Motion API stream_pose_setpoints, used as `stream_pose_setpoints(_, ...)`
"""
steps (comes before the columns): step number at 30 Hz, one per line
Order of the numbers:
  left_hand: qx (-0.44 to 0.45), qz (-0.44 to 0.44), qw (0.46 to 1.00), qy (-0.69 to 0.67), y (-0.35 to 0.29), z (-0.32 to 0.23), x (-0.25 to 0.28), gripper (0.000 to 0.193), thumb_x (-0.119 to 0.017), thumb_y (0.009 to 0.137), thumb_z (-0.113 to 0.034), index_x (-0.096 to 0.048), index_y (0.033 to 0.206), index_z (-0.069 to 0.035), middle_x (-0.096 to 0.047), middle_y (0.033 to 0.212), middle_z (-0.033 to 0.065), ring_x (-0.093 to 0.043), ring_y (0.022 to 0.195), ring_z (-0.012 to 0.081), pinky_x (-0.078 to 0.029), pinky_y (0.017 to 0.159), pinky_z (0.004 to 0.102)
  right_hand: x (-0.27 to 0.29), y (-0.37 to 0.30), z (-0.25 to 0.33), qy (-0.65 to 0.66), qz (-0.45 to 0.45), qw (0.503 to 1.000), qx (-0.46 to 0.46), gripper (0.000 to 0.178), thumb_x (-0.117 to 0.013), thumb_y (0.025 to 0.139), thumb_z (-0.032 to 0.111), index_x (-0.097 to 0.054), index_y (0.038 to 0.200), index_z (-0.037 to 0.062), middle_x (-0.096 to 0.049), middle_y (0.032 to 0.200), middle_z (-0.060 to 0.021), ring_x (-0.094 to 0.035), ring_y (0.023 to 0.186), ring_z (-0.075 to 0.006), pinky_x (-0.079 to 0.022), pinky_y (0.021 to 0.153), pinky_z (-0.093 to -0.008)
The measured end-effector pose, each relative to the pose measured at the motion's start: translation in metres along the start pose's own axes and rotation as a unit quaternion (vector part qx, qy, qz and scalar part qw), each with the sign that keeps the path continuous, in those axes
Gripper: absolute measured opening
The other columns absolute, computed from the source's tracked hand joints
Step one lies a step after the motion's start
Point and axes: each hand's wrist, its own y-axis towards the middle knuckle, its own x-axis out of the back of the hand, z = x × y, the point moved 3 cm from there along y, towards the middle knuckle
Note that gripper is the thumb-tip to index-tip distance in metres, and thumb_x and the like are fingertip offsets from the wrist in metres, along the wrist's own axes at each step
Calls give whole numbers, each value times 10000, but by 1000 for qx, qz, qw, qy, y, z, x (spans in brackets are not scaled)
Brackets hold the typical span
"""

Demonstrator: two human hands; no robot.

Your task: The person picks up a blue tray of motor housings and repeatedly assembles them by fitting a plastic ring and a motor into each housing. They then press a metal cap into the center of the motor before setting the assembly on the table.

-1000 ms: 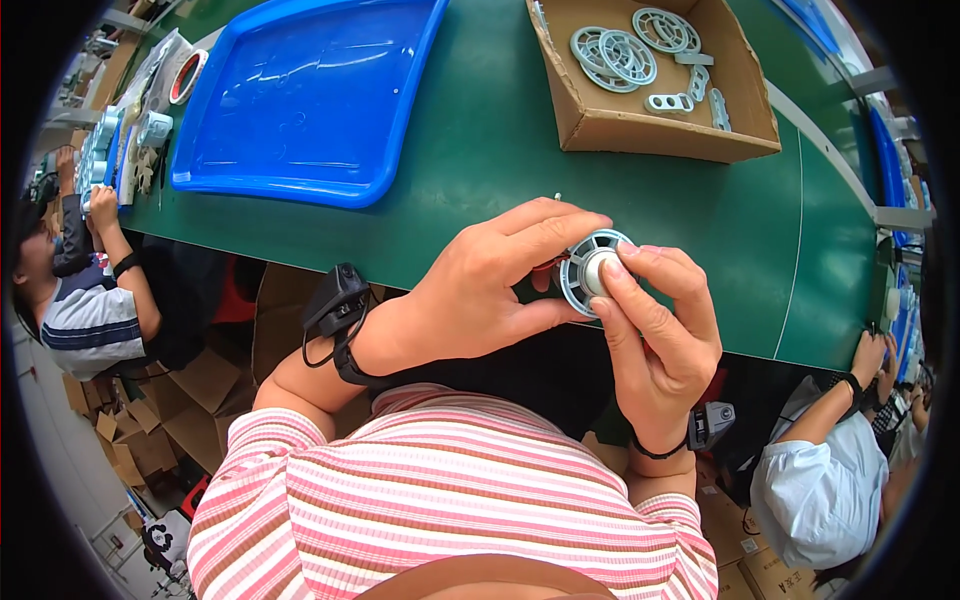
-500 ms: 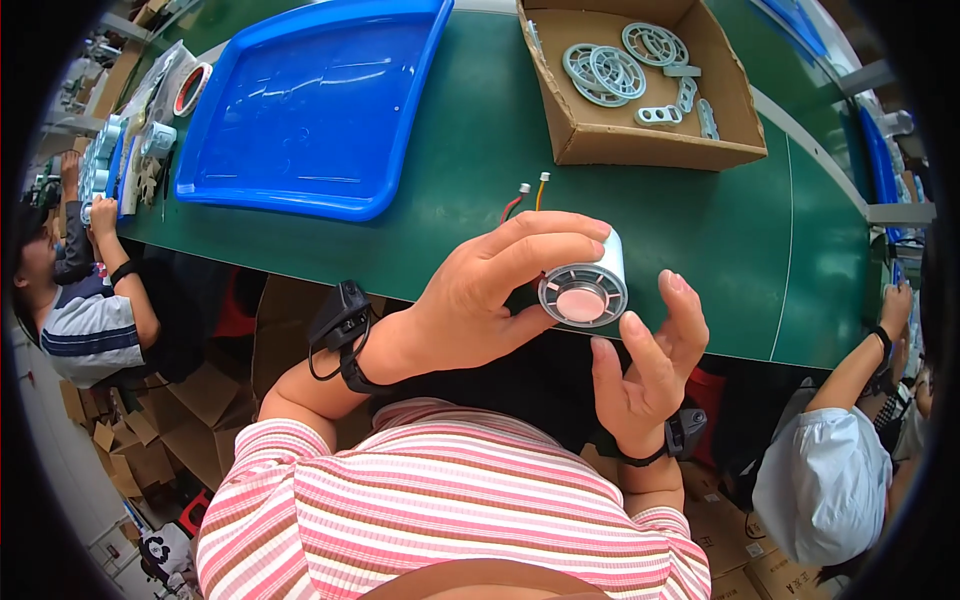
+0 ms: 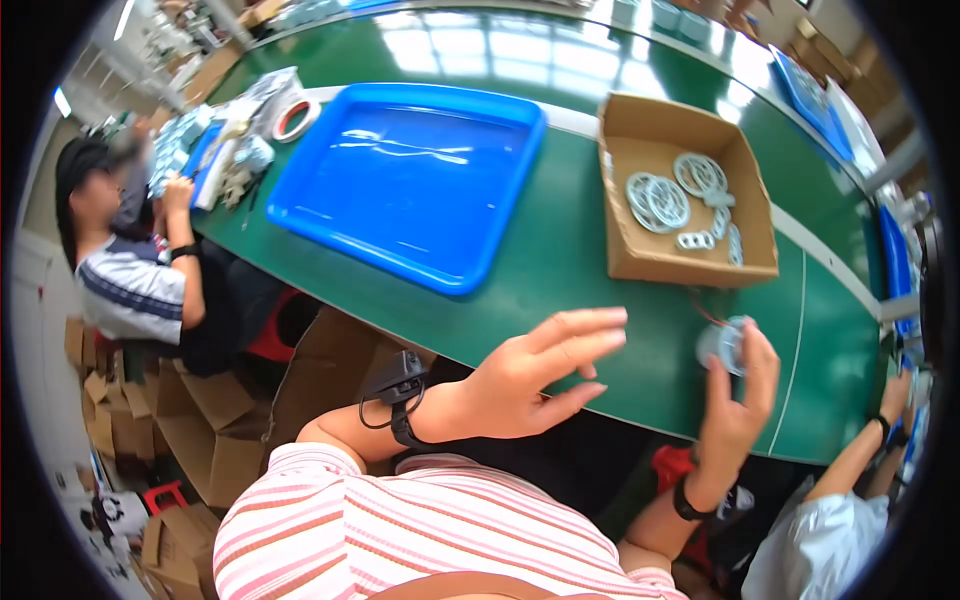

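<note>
My right hand (image 3: 740, 400) has its thumb and fingers around a white cylindrical part (image 3: 712, 347) with a ringed end, over the right side of the green table. A thin red wire runs from the part toward the cardboard box, and the part is a little blurred. My left hand (image 3: 540, 375) is empty above the table's near edge, fingers stretched out and apart. The cardboard box (image 3: 690, 262) stands just beyond my right hand. Inside it lie several pale spoked rings (image 3: 658, 203) and small pale link-shaped pieces (image 3: 695, 240).
An unloaded blue tray (image 3: 400, 190) lies left of the box on the green table (image 3: 560, 270). At the far left are a tape roll (image 3: 295, 120) and pale parts. One person (image 3: 140, 270) works at the left, another's arm (image 3: 850, 460) shows at the right. Cardboard (image 3: 330, 390) stands below the edge.
My left hand has let go of the white cylindrical part. My right hand has taken it and moved right, toward the box. The whole view has shifted.
</note>
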Motion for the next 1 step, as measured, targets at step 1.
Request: stream_pose_setpoints(1, 1, -10, 1000, 19, -2, 2, 10, 753, -766, 802, 81, -480, 1490, -35, -500, 1515, 155, -690, 937, 188, -571, 787, 313, -10, 7, 2, 17, 4, 1000, 13, 610, -806, 804, -31, -653, 1380, 102, -616, 1338, -167, -645, 1133, -335, -543, 955, -384)
